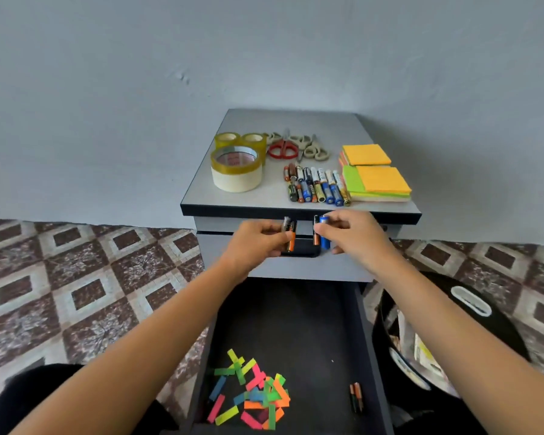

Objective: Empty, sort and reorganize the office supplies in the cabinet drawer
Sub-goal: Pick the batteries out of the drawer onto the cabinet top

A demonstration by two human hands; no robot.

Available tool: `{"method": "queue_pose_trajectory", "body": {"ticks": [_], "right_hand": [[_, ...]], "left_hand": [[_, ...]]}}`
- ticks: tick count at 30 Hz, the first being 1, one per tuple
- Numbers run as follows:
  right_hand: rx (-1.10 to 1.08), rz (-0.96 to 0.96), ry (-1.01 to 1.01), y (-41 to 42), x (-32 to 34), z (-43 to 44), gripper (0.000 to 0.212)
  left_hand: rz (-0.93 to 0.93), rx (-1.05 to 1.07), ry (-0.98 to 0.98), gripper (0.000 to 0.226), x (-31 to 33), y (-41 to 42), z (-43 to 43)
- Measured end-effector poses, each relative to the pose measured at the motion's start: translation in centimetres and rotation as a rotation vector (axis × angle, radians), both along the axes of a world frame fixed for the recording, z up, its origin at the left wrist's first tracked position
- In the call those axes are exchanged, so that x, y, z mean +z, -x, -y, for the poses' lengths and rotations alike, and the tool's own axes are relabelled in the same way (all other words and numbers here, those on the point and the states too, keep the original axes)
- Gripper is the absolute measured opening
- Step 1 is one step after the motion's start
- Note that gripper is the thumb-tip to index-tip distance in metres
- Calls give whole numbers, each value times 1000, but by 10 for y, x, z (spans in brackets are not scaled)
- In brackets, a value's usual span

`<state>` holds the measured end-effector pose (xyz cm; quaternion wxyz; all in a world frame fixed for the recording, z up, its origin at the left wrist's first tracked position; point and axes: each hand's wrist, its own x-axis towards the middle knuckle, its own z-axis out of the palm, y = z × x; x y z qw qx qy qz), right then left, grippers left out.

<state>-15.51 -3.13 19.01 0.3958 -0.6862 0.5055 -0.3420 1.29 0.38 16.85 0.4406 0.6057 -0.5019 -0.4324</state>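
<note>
The emptying and sorting look mostly done, with the reorganizing not yet begun, judging from how things lie. The battery rows [316,185] on the cabinet's worktop [258,202] make the plainest marker: two neat lines of batteries laid side by side. To the left of the rows stand the tape rolls [236,166], behind them lie the scissors [292,146], and touching their right end sit the sticky note pads [376,174], each kind in its own group. Below the rows and nearer the person, the open drawer [296,318] is largely bare. It holds only a loose heap of coloured paper flags [253,390] and, well to the right of that heap, a pair of small batteries [356,397]. So those last pieces are left to lift out, and everything has yet to go back in order. Both arms reach forward over the drawer, with the hands raised just in front of and below the rows, near the worktop's front edge. The left hand [258,243] has its fingers curled round two upright batteries [290,233], one orange and black. The right hand [355,233] pinches another upright pair [322,233], one of them blue, between thumb and fingertips. They are probably headed for the rows.
</note>
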Motion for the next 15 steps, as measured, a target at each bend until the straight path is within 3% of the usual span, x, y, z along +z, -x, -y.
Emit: {"method": "queue_pose_trajectory", "body": {"ticks": [6, 15], "right_hand": [[-10, -60, 80, -24, 50, 41, 15], [11, -260, -21, -62, 64, 91, 25]], "left_hand": [[98, 83, 68, 15, 47, -13, 36], [538, 168, 41, 21, 52, -17, 80]]}}
